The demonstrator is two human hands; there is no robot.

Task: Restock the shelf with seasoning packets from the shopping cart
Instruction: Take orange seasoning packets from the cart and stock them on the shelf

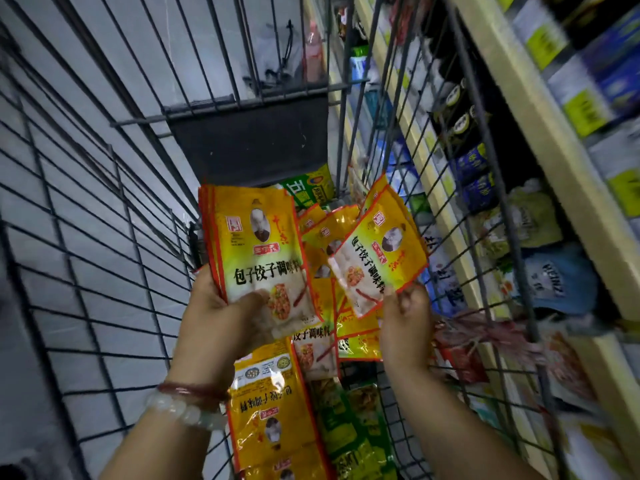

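The shelf [540, 140] runs along the right of the aisle, its tiers stocked with boxes and pouches; the goods there are blurred and cannot be read. Just beside it stands the shopping cart [104, 237], a wire basket viewed from above. A loose heap of yellow seasoning packets [273, 420] lies on its floor, with some green packets [349, 427] mixed in at the near end and another at the far end.

Both hands are over the cart. The left hand [221, 317] grips a stack of packets [256, 244] by the lower edge, thumb pressed across the front face, fingers curled behind. The stack stands upright and fanned slightly at the top left corner. The right hand [405, 327] pinches a single packet [381, 251] at its bottom corner; it tilts toward the shelf.

Assessment of handling: the packets appear light, flat and thin, with glossy film that is likely slippery. They flex rather than hold shape. A stack gripped at one edge may splay or slide apart; a hold nearer the middle, squeezing both faces, seems safer. A corner pinch should suffice for a single packet.
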